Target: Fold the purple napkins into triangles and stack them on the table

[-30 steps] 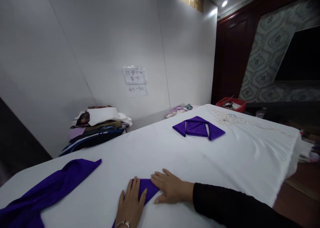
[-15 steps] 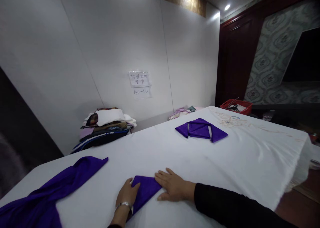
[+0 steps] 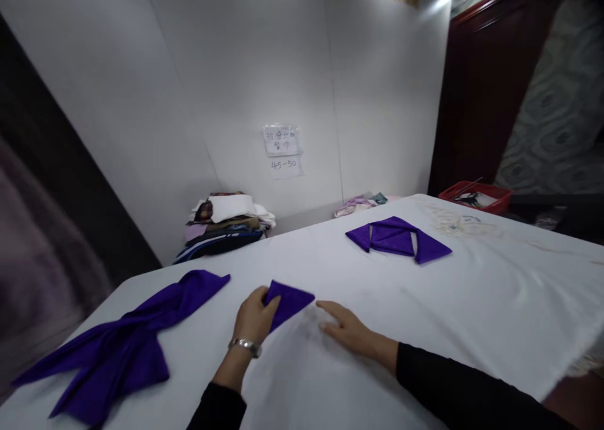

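A folded purple napkin (image 3: 290,302) is gripped at its left side by my left hand (image 3: 257,317), thumb on top; the part under the palm is hidden. Just right of its pointed corner, my right hand (image 3: 346,329) has thumb and fingers apart and holds nothing. To the left lies a crumpled purple napkin (image 3: 136,336), spread loosely. Farther back on the right, another purple napkin (image 3: 391,236) lies folded flat, with pointed ends and two narrow gaps. All of them are on a table with a white cloth (image 3: 358,392).
Behind the table is a stack of folded clothes (image 3: 231,219). Some pale purple fabric (image 3: 356,205) sits by the wall, and a red basket (image 3: 495,200) with dark-handled items stands at the back right. Paper signs (image 3: 283,150) hang on the white wall.
My left hand has lifted or shifted the folded napkin away from me, turning it slightly. My right hand has come off its corner. The view has swung left.
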{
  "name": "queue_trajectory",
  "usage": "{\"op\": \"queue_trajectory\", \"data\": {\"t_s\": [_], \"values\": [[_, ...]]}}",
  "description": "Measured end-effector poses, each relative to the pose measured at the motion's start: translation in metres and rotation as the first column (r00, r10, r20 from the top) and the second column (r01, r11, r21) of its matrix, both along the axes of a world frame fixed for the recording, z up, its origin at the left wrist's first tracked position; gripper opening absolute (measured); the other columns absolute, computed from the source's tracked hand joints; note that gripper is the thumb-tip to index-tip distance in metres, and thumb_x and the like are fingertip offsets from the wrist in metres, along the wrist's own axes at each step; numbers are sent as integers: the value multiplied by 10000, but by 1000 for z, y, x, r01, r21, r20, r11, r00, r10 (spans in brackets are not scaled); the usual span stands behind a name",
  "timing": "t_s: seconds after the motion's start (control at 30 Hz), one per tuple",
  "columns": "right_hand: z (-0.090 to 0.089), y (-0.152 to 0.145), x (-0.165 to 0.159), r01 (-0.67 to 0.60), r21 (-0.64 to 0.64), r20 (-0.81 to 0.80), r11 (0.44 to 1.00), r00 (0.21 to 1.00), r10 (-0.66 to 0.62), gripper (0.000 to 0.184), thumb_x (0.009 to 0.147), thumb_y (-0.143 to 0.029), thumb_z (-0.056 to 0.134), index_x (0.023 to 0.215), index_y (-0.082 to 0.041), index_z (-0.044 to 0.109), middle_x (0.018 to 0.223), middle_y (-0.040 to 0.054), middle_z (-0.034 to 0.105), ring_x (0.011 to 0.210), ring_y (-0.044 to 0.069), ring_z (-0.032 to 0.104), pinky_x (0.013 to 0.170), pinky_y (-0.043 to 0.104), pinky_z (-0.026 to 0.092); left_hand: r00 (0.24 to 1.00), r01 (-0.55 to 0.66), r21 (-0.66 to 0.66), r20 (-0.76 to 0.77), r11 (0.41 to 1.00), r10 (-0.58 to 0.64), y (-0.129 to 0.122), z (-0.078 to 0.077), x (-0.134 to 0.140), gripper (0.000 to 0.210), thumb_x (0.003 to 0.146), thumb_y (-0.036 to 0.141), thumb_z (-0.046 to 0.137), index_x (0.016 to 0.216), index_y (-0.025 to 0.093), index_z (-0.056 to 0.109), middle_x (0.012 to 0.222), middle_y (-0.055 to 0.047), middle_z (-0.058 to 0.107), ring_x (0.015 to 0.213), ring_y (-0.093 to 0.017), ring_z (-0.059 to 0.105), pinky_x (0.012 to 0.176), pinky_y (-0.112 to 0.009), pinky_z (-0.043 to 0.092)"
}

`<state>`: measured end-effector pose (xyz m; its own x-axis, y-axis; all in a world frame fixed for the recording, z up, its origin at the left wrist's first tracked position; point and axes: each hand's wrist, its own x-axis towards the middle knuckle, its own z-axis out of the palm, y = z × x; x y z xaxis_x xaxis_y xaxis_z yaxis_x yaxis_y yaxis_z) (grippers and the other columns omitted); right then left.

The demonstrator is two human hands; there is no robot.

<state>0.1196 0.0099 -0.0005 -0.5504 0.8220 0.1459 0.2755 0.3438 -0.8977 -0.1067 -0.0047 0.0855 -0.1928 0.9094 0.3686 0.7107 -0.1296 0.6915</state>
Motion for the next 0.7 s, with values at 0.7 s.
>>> {"op": "queue_trajectory", "data": {"t_s": [0.7], "values": [[-5,-34,18,-239,-753,-532,614,770,-352,231,615,-135,652,845,-146,622,728,25,678,691,182,620,715,330,461,833,481,16,-321,877,-451,-80,-79,78,377,785,400,565,1096,192,526,1145,-96,545,1085,-230,478,926,-440,386]]}}
